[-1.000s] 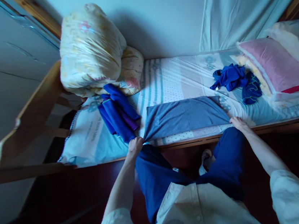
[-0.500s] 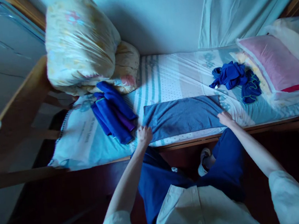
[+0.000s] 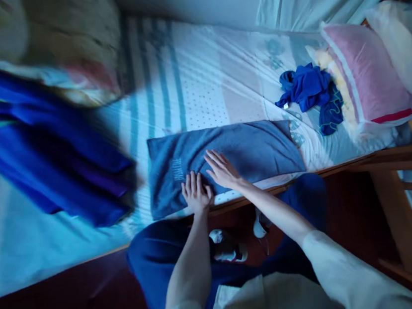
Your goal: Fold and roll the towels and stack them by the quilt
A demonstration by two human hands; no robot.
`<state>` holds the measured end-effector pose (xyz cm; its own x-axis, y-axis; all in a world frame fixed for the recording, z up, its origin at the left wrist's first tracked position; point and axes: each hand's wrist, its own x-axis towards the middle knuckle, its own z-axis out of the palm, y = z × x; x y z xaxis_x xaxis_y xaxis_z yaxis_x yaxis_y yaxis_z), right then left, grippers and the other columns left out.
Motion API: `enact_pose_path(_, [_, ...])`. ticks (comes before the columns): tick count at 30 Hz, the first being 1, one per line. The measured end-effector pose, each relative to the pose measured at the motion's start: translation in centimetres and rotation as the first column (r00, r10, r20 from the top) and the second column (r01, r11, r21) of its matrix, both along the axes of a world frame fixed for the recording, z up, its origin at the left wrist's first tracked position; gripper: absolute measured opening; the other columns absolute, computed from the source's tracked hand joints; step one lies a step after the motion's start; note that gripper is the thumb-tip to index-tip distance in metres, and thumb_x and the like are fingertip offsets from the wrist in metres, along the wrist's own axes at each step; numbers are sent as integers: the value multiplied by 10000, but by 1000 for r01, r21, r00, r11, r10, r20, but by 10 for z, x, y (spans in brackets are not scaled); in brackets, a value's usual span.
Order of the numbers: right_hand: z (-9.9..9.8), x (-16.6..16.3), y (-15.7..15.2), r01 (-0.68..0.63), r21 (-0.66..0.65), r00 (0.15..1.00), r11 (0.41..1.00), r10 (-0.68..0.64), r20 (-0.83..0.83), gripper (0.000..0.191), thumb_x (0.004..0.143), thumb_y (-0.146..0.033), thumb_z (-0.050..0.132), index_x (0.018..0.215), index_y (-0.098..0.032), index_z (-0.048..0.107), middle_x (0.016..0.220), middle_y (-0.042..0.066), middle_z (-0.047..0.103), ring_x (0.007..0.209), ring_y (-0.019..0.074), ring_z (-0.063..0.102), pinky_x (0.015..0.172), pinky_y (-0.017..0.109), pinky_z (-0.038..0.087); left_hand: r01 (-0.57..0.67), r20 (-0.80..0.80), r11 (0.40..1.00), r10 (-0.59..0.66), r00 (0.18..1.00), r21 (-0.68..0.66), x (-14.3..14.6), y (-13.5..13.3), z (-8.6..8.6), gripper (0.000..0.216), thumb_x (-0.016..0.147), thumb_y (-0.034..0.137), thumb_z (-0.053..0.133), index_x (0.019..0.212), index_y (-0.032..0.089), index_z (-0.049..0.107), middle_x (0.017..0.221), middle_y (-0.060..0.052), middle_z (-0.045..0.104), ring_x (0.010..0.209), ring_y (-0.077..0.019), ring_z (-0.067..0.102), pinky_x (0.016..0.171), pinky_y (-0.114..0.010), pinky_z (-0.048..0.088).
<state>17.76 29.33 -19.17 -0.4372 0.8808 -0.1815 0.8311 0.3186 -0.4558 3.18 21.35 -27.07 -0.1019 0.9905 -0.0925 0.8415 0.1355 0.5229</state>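
A grey-blue folded garment point(image 3: 250, 151) lies as a long strip near the bed's front edge. My left hand point(image 3: 196, 194) rests flat on its lower left part, fingers stretched out. Beside it, my right hand point(image 3: 222, 168) lies flat on the middle of the strip with fingers spread. Both hands press on the cloth and hold nothing.
A folded bright blue pile point(image 3: 43, 144) sits blurred at the left. A crumpled blue garment point(image 3: 309, 91) lies by the pink pillow point(image 3: 365, 75) at the right. A bundled quilt point(image 3: 64, 36) is at the back left. The wooden bed rail point(image 3: 379, 158) runs along the front.
Both hands left the strip's two ends and came together on its left-middle part, lying flat. The view swung left and closer, blurring the blue pile.
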Motion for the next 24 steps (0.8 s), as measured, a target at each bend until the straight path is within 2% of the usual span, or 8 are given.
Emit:
enact_pose_path(4, [-24, -2, -1, -26, 1, 996, 1000, 26, 91, 554, 1098, -381, 308, 1604, -158, 269, 1723, -17, 162, 1600, 146, 97, 1297, 344, 69, 1, 35, 1000, 0, 999, -23, -2, 1, -2, 726, 862, 260, 483, 1580, 194, 396, 1656, -128, 367, 1572, -337, 244, 1268, -632, 149])
enact_pose_path(9, [-31, 21, 1, -61, 24, 993, 998, 58, 99, 607, 1085, -406, 364, 1616, -123, 286, 1719, 56, 196, 1603, 159, 117, 1307, 365, 36, -23, 39, 1000, 23, 999, 4, 1, 0, 3, 708, 856, 268, 489, 1557, 188, 428, 1648, -126, 385, 1567, -331, 260, 1271, -610, 145])
enact_pose_path(16, [-42, 99, -2, 115, 84, 982, 990, -126, 143, 619, 1076, -420, 349, 1616, -119, 319, 1697, 87, 281, 1597, 175, 171, 1315, 391, 79, -95, 142, 978, 68, 988, 188, 3, 0, -8, 644, 835, 317, 519, 1460, 165, 556, 1589, -155, 472, 1524, -352, 344, 1257, -592, 167])
enact_pose_path(24, [-52, 189, -12, 258, 193, 932, 947, -296, 209, 636, 1072, -402, 319, 1628, -96, 280, 1692, 119, 294, 1591, 197, 195, 1309, 428, 134, -86, 144, 975, 57, 988, 204, 3, 0, -11, 643, 826, 321, 542, 1450, 169, 568, 1590, -162, 467, 1519, -364, 348, 1245, -607, 173])
